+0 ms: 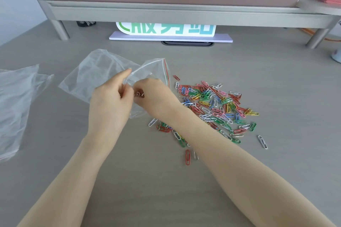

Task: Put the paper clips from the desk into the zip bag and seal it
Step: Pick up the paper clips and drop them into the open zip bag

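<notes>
From the head camera, two hands meet over the middle of the grey surface. The left hand pinches the near lip of one clear zip bag, whose red seal strip runs along its open mouth on the right. The right hand has its fingers curled at that mouth, clamped on a few paper clips; only two or three show between the fingers, too blurred to count surely. The bag lies left of centre, lifted at its opening, with its far end resting on the surface.

Just right of the hands lies one loose pile of paper clips, red, green, blue, yellow, pink and white, far too many and too tangled to count. A few strays lie apart toward the near edge, among them one red clip and one white clip.

At the left edge lies a second clear bag, flat. Toward the far edge, under a raised grey shelf, stands one white sign with green characters, its top cut off, so it cannot be read.
</notes>
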{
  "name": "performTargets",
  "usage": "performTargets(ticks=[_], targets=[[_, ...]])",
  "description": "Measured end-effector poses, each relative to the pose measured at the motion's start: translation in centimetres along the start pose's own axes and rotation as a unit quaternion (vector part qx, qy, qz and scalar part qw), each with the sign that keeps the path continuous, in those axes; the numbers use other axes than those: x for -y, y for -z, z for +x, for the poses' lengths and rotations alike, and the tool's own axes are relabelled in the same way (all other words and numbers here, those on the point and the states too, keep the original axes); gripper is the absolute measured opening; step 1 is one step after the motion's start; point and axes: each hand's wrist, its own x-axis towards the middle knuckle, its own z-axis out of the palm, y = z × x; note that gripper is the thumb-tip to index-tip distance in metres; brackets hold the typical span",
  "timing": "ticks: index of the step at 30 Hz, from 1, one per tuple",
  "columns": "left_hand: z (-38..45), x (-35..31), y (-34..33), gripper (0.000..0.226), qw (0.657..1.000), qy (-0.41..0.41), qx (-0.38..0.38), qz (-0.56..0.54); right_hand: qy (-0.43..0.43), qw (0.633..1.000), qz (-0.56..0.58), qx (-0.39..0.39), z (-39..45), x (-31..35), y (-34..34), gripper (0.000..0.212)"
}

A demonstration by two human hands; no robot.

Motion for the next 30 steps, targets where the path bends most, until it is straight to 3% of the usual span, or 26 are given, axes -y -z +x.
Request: performTargets(ticks=[5, 11, 15, 17, 23, 30], targets=[[0.3, 0.3, 0.4, 0.044, 1.0, 0.01, -0.007, 0.001, -0.032, 0.999, -0.005, 0.004, -0.3, -0.7, -0.5, 0.023], [0.9, 1.0, 1.2, 0.044, 0.999, 0.024, -0.035, -0.006, 0.032, 0.999, -0.004, 0.041, -1.0, -1.3, 1.2, 0.02], [1.8, 2.2, 2.5, 0.046, 0.995, 0.045, -0.091, -0.007, -0.021, 0.993, 0.04, -0.109, -0.3, -3.3, 3.5, 0.017], [2.1, 2.7, 2.9, 0.046, 0.992, 0.058, -0.109, -0.011, -0.066, 0.987, 0.04, -0.138, 0.5, -4.9, 4.4, 0.023], [2.0, 2.8, 2.1, 0.045, 0.993, 0.068, -0.09, -0.023, -0.109, 0.99, -0.068, 0.05, 3.3, -8.9, 3.9, 0.035], [2.0, 2.5, 1.8, 0.044, 0.996, 0.045, -0.076, -0.013, -0.056, 0.99, -0.078, 0.103, 2.0, -8.0, 3.2, 0.037]])
